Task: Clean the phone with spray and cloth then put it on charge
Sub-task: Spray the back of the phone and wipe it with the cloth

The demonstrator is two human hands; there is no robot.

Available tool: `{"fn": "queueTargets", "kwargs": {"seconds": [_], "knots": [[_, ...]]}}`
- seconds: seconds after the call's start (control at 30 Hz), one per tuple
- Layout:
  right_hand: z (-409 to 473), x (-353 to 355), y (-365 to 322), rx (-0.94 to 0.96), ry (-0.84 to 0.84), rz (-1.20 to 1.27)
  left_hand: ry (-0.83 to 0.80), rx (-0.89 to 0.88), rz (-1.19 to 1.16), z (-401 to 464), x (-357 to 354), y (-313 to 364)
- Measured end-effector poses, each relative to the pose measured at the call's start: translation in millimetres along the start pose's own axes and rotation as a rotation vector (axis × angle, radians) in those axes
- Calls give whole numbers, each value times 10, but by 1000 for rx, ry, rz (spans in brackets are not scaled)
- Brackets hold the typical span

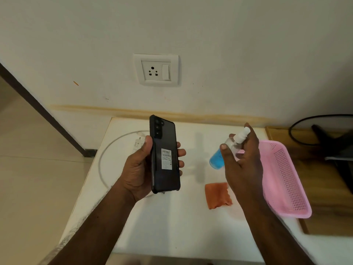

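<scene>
Both of your hands are full above the white table [172, 226]. Your left hand [137, 169] grips the black phone [165, 155] upright, back and camera lenses facing you. Your right hand [242, 159] wraps the spray bottle [227, 150] with blue liquid, forefinger on top. The orange cloth [218, 195] lies flat beside the pink basket [286, 180]; the white charger [138, 144] sits behind the phone, below the wall socket [156, 70]

Both hands raised mid-frame, each gripping.
Left hand [139, 169] at centre, fingers wrapped, thumb up; right hand [241, 161] to its right, forefinger on top.
</scene>
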State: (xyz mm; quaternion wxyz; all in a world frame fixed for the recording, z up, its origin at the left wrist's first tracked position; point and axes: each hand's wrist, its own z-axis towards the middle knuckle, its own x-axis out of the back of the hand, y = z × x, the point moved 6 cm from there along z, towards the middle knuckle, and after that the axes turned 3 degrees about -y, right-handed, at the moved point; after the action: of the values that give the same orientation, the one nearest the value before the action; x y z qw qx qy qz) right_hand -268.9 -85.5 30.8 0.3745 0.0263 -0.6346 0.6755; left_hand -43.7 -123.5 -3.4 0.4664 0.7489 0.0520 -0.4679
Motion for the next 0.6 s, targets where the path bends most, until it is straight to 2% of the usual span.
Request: {"fn": "queueTargets", "kwargs": {"seconds": [0.17, 0.3, 0.6], "knots": [[44, -82, 224, -59, 19, -95, -44, -39, -40, -1, -20, 13], [76, -184, 345, -98, -37, -101, -79, -64, -58, -6, -47, 33], [77, -226, 313, -109, -19, -190, -131, -98, -72, -43, -92, 102]]}}
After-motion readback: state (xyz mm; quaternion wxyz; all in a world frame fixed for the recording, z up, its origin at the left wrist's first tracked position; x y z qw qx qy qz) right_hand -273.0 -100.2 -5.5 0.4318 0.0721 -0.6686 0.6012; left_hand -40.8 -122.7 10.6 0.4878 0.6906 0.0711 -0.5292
